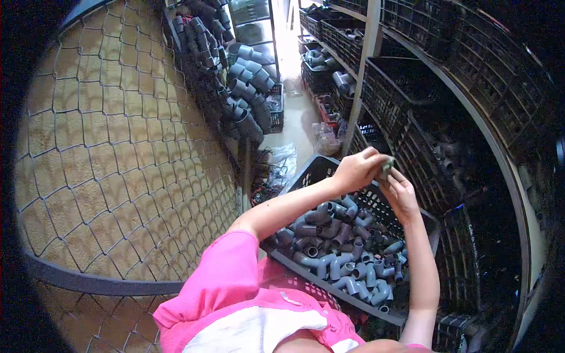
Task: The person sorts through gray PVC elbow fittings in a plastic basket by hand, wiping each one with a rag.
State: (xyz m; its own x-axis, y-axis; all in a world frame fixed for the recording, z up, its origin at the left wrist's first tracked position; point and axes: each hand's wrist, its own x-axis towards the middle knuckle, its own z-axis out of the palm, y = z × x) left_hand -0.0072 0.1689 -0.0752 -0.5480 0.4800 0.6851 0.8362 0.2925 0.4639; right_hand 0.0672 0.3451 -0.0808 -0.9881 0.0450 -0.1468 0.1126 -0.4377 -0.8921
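Observation:
My left hand and my right hand meet above the far right side of a black plastic crate. Between their fingertips is a small grey-green piece, mostly covered by the fingers; its exact kind cannot be made out. Both hands are closed on it, the left from above and the right from below. Grey plastic pipe elbows lie loose in a heap in the crate beneath my forearms.
A wire mesh fence stands on the left. Shelves on the right hold black crates with more fittings. Large grey pipe fittings are stacked farther ahead. Clear plastic bags lie on the aisle floor.

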